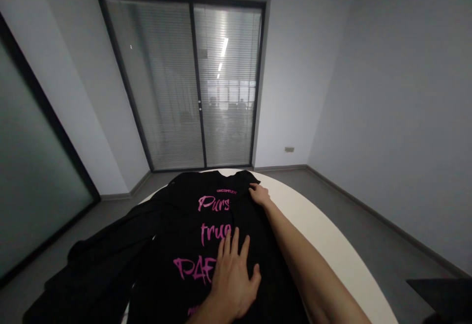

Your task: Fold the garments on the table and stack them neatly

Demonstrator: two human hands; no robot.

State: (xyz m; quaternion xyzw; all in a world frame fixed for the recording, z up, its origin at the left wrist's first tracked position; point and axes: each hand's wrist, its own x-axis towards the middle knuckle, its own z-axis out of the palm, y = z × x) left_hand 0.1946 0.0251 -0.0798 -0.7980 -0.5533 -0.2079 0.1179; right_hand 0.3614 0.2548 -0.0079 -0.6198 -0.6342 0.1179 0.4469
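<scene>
A black shirt (177, 235) with pink lettering lies spread on a white round table (324, 235). My left hand (234, 275) lies flat on the middle of the shirt, fingers stretched out and slightly apart, covering part of the lettering. My right hand (259, 194) reaches far across to the shirt's upper right edge near the collar; its fingers rest on or grip the cloth there, and I cannot make out which. One fold of the shirt's right side lies over the print. A sleeve hangs off the table at the left.
A glass sliding door (195, 83) with blinds stands behind the table. Grey walls enclose the room, with a dark glass panel (29, 166) at the left. A dark object (442, 294) shows at the lower right corner. Grey floor surrounds the table.
</scene>
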